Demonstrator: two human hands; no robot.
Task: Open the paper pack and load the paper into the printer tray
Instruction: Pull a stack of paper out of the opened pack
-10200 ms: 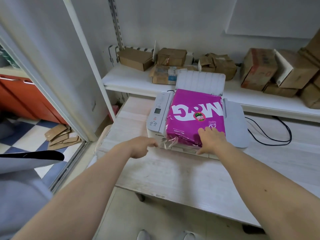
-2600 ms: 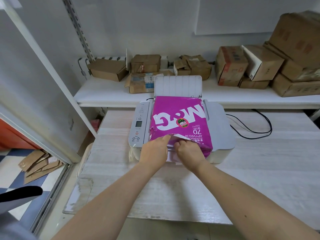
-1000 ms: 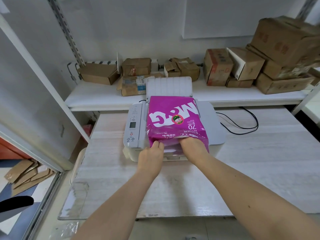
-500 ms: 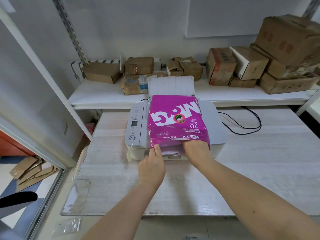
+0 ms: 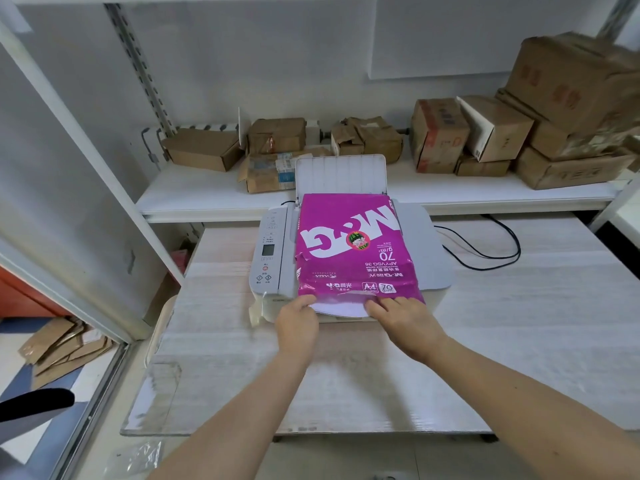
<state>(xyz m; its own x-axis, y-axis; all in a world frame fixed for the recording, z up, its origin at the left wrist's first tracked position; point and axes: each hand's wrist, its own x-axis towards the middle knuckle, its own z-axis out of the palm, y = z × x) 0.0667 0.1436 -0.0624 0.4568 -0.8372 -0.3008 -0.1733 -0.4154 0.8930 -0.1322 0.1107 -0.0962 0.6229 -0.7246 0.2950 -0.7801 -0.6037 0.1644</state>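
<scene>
The magenta paper pack (image 5: 353, 251) is laid on top of the white printer (image 5: 346, 258), which is set on the pale wood surface (image 5: 519, 323). The pack's near end is torn open and white paper (image 5: 337, 308) is exposed there. The wrapper's lower edge is pinched by the left hand (image 5: 298, 322) and by the right hand (image 5: 401, 322), one at either side of the opening. The rear paper tray (image 5: 341, 174) is raised behind the pack. Cardboard boxes (image 5: 485, 140) are stacked on the shelf (image 5: 194, 195) behind, and a black cable (image 5: 485, 251) is looped at the right. Compared with half a second ago, the hands are spread wider and more paper is uncovered.
</scene>
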